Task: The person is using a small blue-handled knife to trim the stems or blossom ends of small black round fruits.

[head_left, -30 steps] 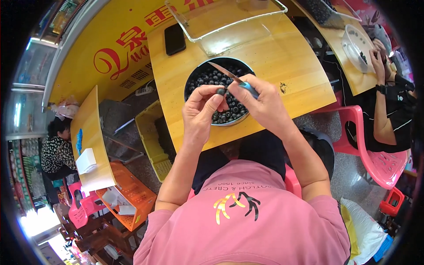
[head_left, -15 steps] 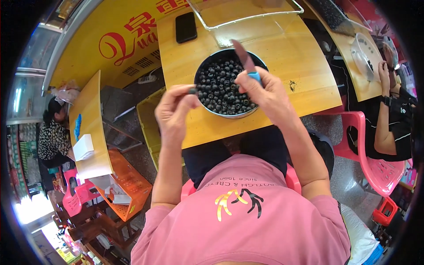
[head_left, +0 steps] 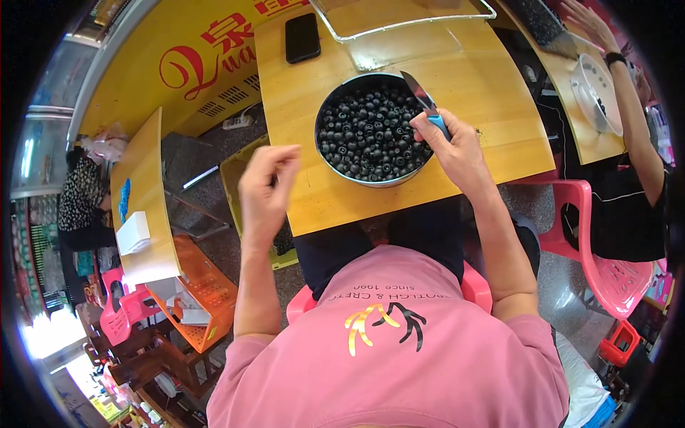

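Note:
A knife [head_left: 421, 93] with a blue handle is held in my right hand [head_left: 457, 150], its blade slanting up and left over the bowl's right rim. Below it on the table, a round bowl [head_left: 371, 183] with a pale rim holds many small dark round bead-like balls [head_left: 367, 135], some showing a ring mark. My left hand [head_left: 267, 189] is left of the bowl, past the table's edge and above a yellow crate [head_left: 235, 175]. Slightly smeared, its fingers stand apart from the thumb, and nothing shows between them.
A black phone [head_left: 302, 38] lies on the wooden table [head_left: 492, 93], near a white-rimmed tray [head_left: 399, 32]. At right, a person's arm [head_left: 638, 121] reaches over another table with a white bowl [head_left: 596, 93]. A pink chair [head_left: 571, 214] stands there. An orange crate [head_left: 207, 292] is at left.
My left hand has moved left, away from the bowl; the small dark ball it pinched no longer shows. My right hand and knife shifted slightly right and down. The person at right raised an arm.

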A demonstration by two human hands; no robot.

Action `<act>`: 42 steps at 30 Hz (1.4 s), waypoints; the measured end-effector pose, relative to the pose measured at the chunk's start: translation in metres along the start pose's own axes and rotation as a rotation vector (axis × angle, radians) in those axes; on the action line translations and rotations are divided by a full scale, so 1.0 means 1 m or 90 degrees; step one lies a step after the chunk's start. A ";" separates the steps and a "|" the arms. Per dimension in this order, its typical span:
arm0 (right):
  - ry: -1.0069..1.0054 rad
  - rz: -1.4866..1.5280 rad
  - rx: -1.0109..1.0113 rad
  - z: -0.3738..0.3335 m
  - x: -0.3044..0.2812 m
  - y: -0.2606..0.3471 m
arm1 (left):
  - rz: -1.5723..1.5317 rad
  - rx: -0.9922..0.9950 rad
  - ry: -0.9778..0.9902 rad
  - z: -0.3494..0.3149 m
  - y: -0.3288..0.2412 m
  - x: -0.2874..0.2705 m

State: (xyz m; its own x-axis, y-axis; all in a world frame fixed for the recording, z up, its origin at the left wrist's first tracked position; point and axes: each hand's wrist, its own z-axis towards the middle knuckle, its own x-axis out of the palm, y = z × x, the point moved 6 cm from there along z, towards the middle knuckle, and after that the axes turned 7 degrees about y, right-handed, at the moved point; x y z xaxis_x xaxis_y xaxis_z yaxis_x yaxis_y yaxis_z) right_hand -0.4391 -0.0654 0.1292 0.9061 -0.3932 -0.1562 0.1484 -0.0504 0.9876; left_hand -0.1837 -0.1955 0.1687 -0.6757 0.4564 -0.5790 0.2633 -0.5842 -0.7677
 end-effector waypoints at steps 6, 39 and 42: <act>-0.056 0.127 0.016 -0.004 -0.023 0.000 | 0.179 0.188 0.258 0.037 -0.038 0.086; 0.098 0.301 -0.010 0.000 0.041 0.029 | -0.553 -0.102 0.081 0.029 -0.023 0.097; 0.088 0.294 0.011 0.000 0.042 0.023 | -0.549 -0.106 0.069 0.027 -0.022 0.096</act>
State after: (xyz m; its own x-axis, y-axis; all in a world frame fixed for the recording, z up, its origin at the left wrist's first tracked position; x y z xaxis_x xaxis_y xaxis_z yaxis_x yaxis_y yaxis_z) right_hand -0.3973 -0.0836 0.1456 0.9201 -0.2524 0.2996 -0.2875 0.0846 0.9540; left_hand -0.2736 -0.1568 0.1376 -0.6185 0.7588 0.2041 -0.2054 0.0946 -0.9741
